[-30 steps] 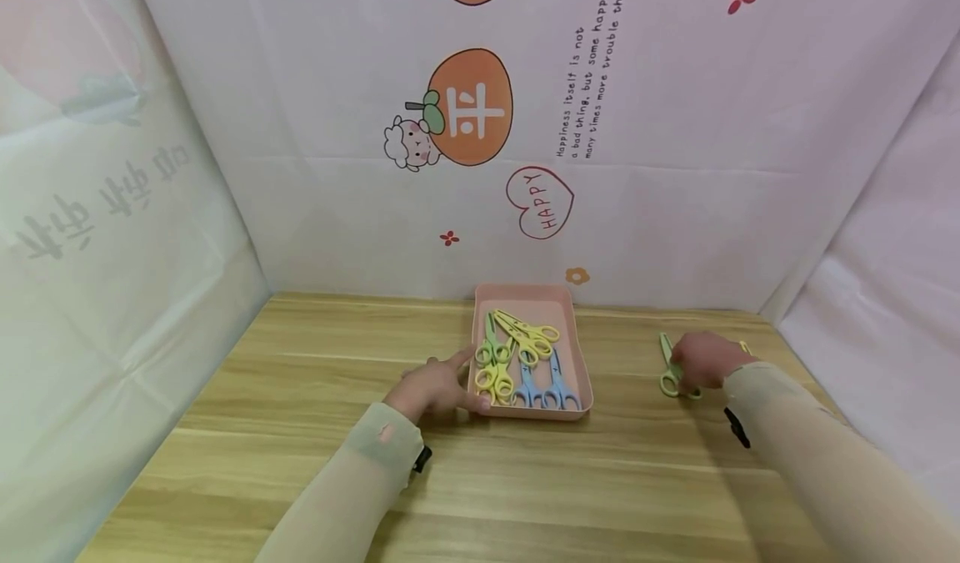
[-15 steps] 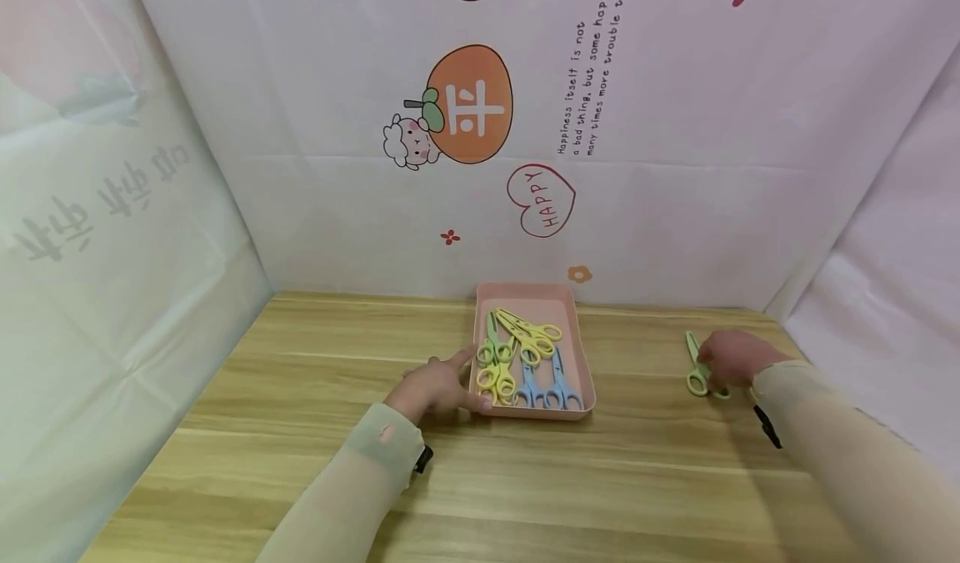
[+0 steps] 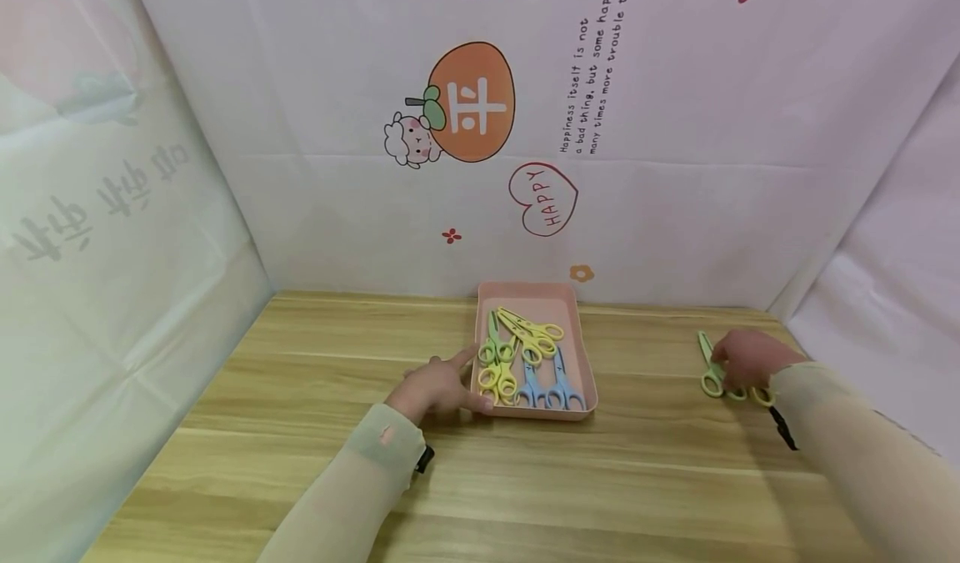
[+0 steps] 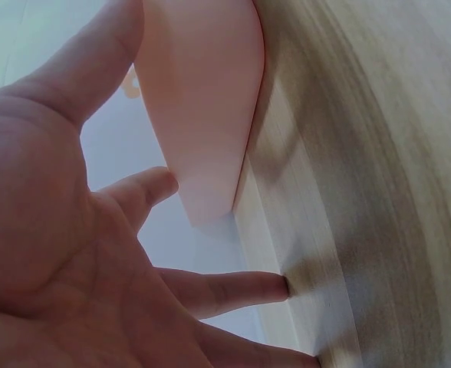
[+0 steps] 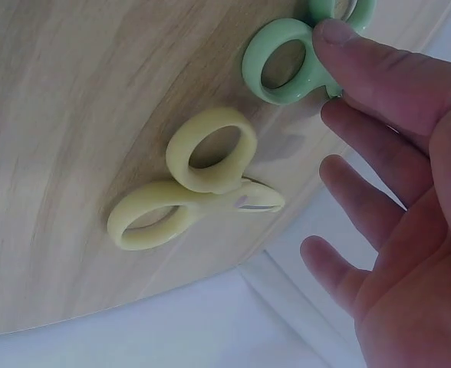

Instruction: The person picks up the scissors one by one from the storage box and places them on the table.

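Note:
My left hand (image 3: 438, 386) rests against the left front corner of a pink tray (image 3: 534, 297), fingers spread. In the left wrist view the thumb and one fingertip touch the tray's outer wall (image 4: 202, 92), while other fingertips meet the table. On the right, my right hand (image 3: 753, 358) pinches green scissors (image 3: 707, 349) between thumb and index finger, close over the tabletop; the other fingers are loosely extended. Yellow scissors (image 5: 222, 201) lie beside that hand, handle loops toward the wrist camera. Inside the tray are green scissors (image 3: 492, 348), several yellow scissors (image 3: 528, 329) and blue scissors (image 3: 561, 379).
The wooden table (image 3: 315, 480) ends at a back wall of white printed cloth (image 3: 675, 213). More cloth hangs at the left (image 3: 112, 296) and right sides. The tray stands close to the back wall, between the two hands.
My right hand has slid to the right with the green scissors, away from the tray. Yellow handle loops now show beside its wrist. The left hand and tray have stayed put.

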Demonstrator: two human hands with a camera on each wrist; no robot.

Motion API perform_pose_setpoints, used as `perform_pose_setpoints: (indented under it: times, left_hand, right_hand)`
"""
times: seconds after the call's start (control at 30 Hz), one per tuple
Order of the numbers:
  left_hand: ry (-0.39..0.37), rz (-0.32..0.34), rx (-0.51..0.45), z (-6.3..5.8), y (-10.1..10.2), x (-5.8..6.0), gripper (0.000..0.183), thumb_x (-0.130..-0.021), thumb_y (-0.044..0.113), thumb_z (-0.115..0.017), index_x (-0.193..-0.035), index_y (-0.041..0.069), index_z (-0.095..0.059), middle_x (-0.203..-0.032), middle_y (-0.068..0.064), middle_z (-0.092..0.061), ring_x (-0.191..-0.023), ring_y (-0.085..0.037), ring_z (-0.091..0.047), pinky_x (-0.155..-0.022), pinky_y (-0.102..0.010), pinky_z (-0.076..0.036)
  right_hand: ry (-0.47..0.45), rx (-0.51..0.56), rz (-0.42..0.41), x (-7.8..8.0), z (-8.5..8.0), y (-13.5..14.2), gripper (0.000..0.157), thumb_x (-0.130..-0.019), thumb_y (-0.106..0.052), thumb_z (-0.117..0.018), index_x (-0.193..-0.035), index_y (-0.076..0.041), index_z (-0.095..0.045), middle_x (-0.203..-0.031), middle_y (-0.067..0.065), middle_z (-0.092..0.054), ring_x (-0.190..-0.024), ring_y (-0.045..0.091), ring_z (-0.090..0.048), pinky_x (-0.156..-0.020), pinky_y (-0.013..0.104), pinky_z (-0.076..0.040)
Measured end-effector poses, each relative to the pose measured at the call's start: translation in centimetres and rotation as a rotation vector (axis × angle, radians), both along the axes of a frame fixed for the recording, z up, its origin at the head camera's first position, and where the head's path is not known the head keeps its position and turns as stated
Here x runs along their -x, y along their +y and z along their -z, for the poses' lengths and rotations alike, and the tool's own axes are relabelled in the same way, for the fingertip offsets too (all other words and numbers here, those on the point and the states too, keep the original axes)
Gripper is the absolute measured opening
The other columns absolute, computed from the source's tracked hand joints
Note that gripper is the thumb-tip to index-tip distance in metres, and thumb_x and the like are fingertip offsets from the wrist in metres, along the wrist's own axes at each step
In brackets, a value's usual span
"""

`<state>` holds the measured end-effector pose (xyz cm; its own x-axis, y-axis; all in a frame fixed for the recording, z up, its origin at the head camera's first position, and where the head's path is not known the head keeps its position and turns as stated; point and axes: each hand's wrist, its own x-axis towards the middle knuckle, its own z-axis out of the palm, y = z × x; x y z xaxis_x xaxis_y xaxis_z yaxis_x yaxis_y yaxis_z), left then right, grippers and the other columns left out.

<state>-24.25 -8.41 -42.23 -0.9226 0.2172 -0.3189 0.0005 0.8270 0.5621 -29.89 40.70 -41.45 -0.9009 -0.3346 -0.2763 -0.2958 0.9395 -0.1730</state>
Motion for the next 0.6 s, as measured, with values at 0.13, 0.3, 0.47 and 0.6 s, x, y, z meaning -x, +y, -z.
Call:
perform_pose_setpoints:
  times: [0.13,0.3,0.47,0.6]
  left_hand:
    - [-0.003,0.0,-0.002,-0.12,0.08,-0.07,0.103,-0.065,0.053,-0.078,-0.149,0.037,-0.021,-0.141,-0.02,-0.039,-0.135,-0.043,-0.012,-0.098,-0.068,-0.009]
    - [0.003,0.011,0.011,-0.1,0.07,0.05,0.103,-0.065,0.054,-0.077,-0.149,0.036,-0.02,-0.14,-0.02,-0.039,-0.135,-0.043,-0.014,-0.099,-0.067,-0.008]
    - [0.01,0.028,0.031,-0.12,0.06,0.2,0.103,-0.065,0.056,-0.076,-0.149,0.035,-0.019,-0.139,-0.02,-0.041,-0.135,-0.043,-0.015,-0.1,-0.067,-0.005]
    - [0.007,0.028,0.038,-0.15,0.13,0.17,0.103,-0.065,0.056,-0.076,-0.149,0.035,-0.02,-0.139,-0.02,-0.041,-0.135,-0.043,-0.016,-0.1,-0.066,-0.005]
  right_hand:
    - [0.0,-0.003,-0.001,0.13,0.14,0.3,0.037,-0.062,-0.005,-0.076,-0.099,-0.003,-0.069,-0.091,0.011,-0.064,-0.079,0.025,-0.055,-0.069,0.047,-0.045]
    - [-0.004,-0.004,-0.005,0.15,0.13,0.46,0.039,-0.062,-0.006,-0.078,-0.099,-0.002,-0.068,-0.093,0.013,-0.064,-0.079,0.025,-0.055,-0.069,0.047,-0.045]
    - [-0.009,0.0,-0.004,-0.07,-0.13,0.48,0.039,-0.062,-0.006,-0.078,-0.099,-0.001,-0.068,-0.093,0.015,-0.064,-0.079,0.026,-0.055,-0.069,0.047,-0.046]
    - [-0.012,-0.007,-0.002,-0.21,-0.14,0.72,0.04,-0.062,-0.006,-0.079,-0.1,0.001,-0.067,-0.096,0.017,-0.064,-0.083,0.028,-0.058,-0.071,0.049,-0.046]
